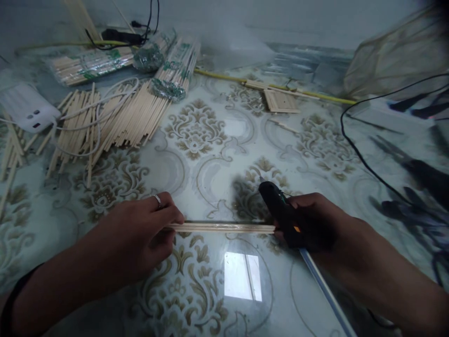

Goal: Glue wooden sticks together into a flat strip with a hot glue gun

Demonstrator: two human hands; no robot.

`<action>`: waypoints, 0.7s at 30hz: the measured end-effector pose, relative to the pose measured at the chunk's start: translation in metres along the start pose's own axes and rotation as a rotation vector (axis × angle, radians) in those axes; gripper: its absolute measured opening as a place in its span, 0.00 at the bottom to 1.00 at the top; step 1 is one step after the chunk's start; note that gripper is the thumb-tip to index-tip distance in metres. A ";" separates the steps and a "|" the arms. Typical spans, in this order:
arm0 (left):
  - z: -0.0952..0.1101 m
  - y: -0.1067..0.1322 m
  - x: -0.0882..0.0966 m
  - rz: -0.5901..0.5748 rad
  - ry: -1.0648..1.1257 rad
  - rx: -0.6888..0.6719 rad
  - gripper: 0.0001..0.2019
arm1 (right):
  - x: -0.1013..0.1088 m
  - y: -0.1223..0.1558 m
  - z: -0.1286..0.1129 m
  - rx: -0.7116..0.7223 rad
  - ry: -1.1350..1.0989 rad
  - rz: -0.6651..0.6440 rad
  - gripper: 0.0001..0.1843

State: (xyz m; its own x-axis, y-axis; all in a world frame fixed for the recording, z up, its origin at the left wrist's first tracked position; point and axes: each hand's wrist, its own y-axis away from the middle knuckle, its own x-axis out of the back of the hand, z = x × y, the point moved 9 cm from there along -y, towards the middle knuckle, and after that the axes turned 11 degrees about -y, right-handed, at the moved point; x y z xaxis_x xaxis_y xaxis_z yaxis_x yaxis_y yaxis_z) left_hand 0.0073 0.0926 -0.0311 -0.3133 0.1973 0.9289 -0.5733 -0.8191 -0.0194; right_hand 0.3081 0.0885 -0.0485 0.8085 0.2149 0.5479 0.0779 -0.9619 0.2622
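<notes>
My left hand (140, 234), with a ring on one finger, is closed in a pinch on the left end of a few wooden sticks (224, 228) lying side by side. A shiny streak runs along their top. My right hand (326, 229) is wrapped around a black hot glue gun (280, 210), whose nozzle points up and left, away from the sticks. A clear glue stick (326, 288) trails from the gun's rear. The sticks' right end meets the fingers of my right hand beneath the gun; whether they grip it is hidden.
Loose wooden sticks (122, 117) lie at left under a white cable and a white power adapter (28, 110). Wrapped stick bundles (177, 65) sit behind. A small square stick panel (281, 101) lies at the back. Pliers (414, 161) and a black cable (361, 157) are at right.
</notes>
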 end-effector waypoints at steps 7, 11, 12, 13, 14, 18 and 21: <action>0.002 -0.001 0.002 0.007 0.005 -0.015 0.12 | -0.001 0.000 0.005 0.020 0.024 -0.060 0.14; 0.003 0.000 0.002 0.017 0.015 -0.021 0.12 | 0.000 -0.003 0.003 0.080 0.038 -0.041 0.13; 0.003 0.000 0.001 0.009 0.019 -0.020 0.12 | 0.001 -0.004 0.000 0.106 0.033 -0.028 0.13; 0.003 0.000 0.000 0.000 0.024 -0.021 0.12 | 0.001 -0.004 -0.001 0.118 0.030 -0.021 0.12; 0.003 0.000 -0.001 -0.006 0.027 -0.021 0.11 | 0.001 -0.004 -0.003 0.127 0.028 -0.013 0.11; 0.004 -0.001 0.000 -0.002 0.025 -0.024 0.11 | 0.001 -0.005 -0.007 0.137 0.038 -0.017 0.11; 0.004 -0.002 0.001 0.000 0.024 -0.031 0.10 | 0.001 -0.004 -0.007 0.146 0.043 -0.029 0.11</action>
State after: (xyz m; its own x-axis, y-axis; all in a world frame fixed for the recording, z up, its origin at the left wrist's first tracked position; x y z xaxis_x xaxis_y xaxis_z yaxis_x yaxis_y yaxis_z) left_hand 0.0116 0.0920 -0.0289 -0.3313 0.2101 0.9198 -0.5964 -0.8021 -0.0316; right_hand 0.3049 0.0940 -0.0438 0.7792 0.2471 0.5760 0.1876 -0.9688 0.1617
